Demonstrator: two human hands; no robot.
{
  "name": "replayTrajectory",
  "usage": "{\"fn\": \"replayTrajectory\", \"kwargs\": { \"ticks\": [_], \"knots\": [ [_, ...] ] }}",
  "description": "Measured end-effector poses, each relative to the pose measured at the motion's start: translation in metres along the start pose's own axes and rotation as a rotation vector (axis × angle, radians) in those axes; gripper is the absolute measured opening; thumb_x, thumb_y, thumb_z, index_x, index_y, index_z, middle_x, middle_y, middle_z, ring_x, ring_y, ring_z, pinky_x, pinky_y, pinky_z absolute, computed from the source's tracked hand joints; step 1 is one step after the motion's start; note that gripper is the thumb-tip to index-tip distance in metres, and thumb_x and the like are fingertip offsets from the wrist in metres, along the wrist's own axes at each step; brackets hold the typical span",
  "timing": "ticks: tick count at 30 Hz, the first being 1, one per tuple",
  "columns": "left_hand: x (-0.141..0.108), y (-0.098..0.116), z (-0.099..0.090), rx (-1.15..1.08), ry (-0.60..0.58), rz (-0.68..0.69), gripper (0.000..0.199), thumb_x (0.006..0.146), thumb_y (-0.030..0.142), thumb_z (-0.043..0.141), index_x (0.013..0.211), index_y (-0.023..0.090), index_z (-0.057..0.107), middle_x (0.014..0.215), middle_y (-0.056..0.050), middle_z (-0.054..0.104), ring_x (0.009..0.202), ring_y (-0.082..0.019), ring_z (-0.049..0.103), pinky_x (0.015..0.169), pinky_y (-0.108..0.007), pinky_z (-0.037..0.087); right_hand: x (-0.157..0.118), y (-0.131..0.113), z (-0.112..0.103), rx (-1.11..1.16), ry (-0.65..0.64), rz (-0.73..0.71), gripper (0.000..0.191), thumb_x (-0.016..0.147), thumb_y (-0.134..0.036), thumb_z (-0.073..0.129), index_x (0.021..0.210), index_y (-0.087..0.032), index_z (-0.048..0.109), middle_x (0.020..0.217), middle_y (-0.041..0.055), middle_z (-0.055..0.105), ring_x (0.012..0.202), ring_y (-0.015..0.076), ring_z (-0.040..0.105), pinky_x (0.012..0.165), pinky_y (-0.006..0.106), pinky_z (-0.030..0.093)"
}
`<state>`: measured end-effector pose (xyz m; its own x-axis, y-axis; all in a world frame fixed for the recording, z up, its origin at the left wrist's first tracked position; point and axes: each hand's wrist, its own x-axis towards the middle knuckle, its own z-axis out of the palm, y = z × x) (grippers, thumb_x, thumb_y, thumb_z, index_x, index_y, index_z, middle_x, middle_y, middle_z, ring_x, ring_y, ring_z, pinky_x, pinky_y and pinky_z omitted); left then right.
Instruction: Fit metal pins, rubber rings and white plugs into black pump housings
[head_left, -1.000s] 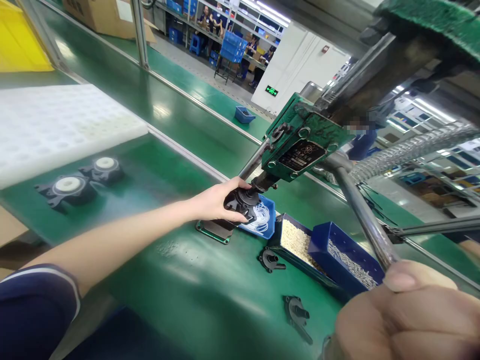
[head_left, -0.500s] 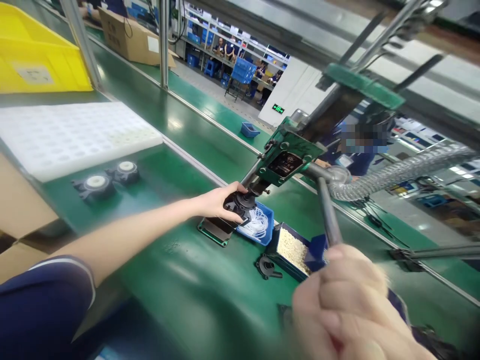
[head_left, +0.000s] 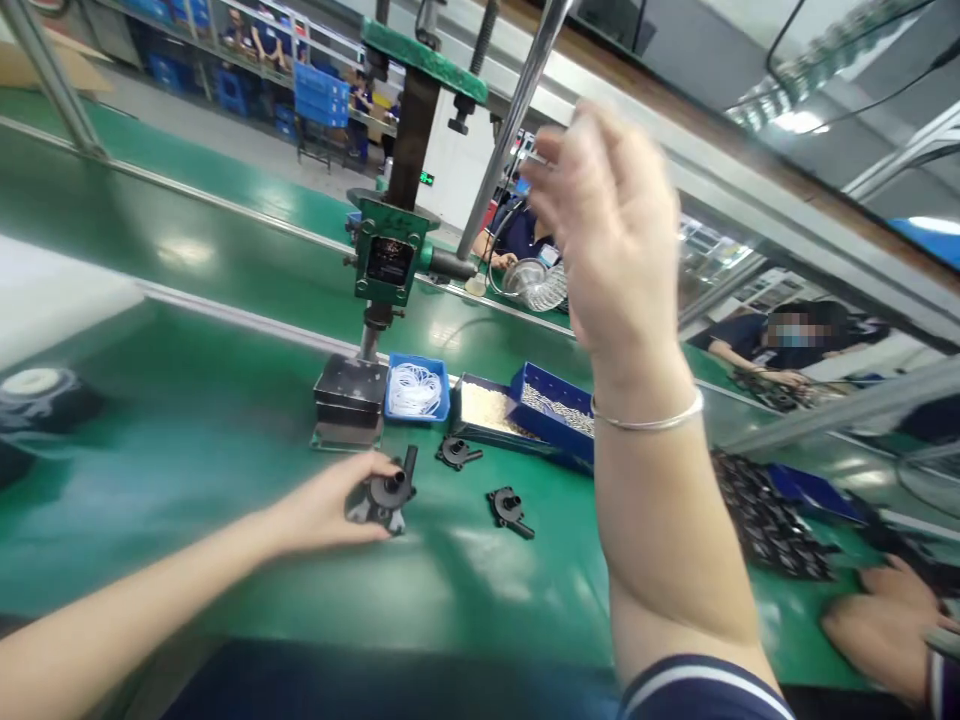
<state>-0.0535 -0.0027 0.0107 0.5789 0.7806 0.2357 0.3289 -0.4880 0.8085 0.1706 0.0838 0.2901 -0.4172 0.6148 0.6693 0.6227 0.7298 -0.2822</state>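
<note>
Green work surface (head_left: 480, 590), contents from left to right. At the left edge: a dark assembly with a pale disc (head_left: 31, 382), blurred. Next, the left hand (head_left: 330, 510), reaching in from the near left, thumb and fingers parted by the width of a black housing and closed on its two sides. Toward the far edge, beyond this hand: the black press block (head_left: 349, 385), beneath the green press head (head_left: 388, 258). The black housing (head_left: 390, 490) lies directly to the right of the left palm, between the digits; its spout points toward the far edge, leaning slightly right. It sits nearer the near edge than the block, apart from it; whether its underside touches the surface cannot be told. The left hand is much the nearer of the two. By the far edge, just right of the block: a blue tray (head_left: 420, 416) of white rings. Then one loose black cover (head_left: 455, 453), spout to the right; a dark bin (head_left: 487, 432) of pale pieces; a second loose cover (head_left: 508, 510), spout toward the near right corner; a blue bin (head_left: 555, 428) of small metal pieces. Above these, the slanted steel lever (head_left: 517, 120). Last, the right hand (head_left: 615, 210), raised, blurred, just right of the lever, fingers loosely curled and slightly apart, nothing visible in them; contact with the lever cannot be made out.
</note>
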Motion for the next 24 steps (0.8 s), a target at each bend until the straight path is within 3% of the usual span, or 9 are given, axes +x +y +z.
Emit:
{"fn": "replayTrajectory", "kwargs": {
  "ticks": [1,3,6,10,15,24],
  "knots": [
    [-0.001,-0.002,0.012,-0.014,-0.047,-0.009,0.057,0.073,0.039,0.078,0.122,0.022,0.053,0.126,-0.011,0.061,0.116,-0.028,0.062,0.099,-0.041,0.051,-0.01,0.015,0.002,0.018,0.06,0.042,0.053,0.102,-0.055,0.033,0.133,-0.014,0.048,0.134,0.0107,0.056,0.125,0.0197,0.056,0.099,0.031,0.049],
    [0.0,-0.004,0.028,-0.034,-0.068,0.012,0.054,0.075,0.038,0.077,0.12,0.022,0.052,0.129,-0.013,0.059,0.117,-0.028,0.061,0.098,-0.041,0.051,-0.041,0.055,0.005,-0.044,-0.054,0.213,0.037,0.097,-0.048,0.053,0.106,-0.015,0.067,0.106,0.0066,0.071,0.1,0.0187,0.068,0.087,0.031,0.053],
    [0.004,-0.006,0.035,-0.027,-0.028,0.117,0.046,0.08,0.034,0.07,0.119,0.022,0.049,0.136,-0.016,0.052,0.123,-0.028,0.056,0.102,-0.042,0.049,-0.094,0.123,0.005,-0.196,-0.301,0.727,0.03,0.096,-0.04,0.055,0.093,-0.016,0.072,0.086,0.0061,0.075,0.076,0.0175,0.069,0.071,0.027,0.053],
    [0.008,-0.006,0.041,0.005,-0.009,0.163,0.042,0.083,0.03,0.066,0.119,0.023,0.046,0.133,-0.016,0.051,0.118,-0.027,0.059,0.097,-0.04,0.052,-0.148,0.183,0.005,-0.25,-0.469,0.914,0.02,0.078,-0.023,0.074,0.061,-0.013,0.07,0.054,0.0043,0.065,0.052,0.0174,0.06,0.058,0.028,0.047],
    [0.011,-0.004,0.057,0.01,-0.004,0.223,0.048,0.084,0.029,0.065,0.124,0.024,0.04,0.132,-0.017,0.05,0.108,-0.026,0.064,0.089,-0.037,0.056,-0.171,0.208,0.021,-0.219,-0.489,0.932,0.014,0.068,-0.021,0.079,0.061,-0.016,0.068,0.058,0.0002,0.065,0.055,0.0139,0.055,0.057,0.025,0.042],
    [0.007,-0.005,0.064,0.019,-0.002,0.208,0.052,0.083,0.019,0.059,0.129,0.026,0.035,0.134,-0.017,0.048,0.109,-0.025,0.064,0.088,-0.035,0.055,-0.188,0.222,0.023,-0.036,-0.334,1.001,0.018,0.077,-0.032,0.073,0.069,-0.017,0.067,0.055,-0.0017,0.061,0.047,0.0105,0.051,0.05,0.022,0.042]
  ]
}}
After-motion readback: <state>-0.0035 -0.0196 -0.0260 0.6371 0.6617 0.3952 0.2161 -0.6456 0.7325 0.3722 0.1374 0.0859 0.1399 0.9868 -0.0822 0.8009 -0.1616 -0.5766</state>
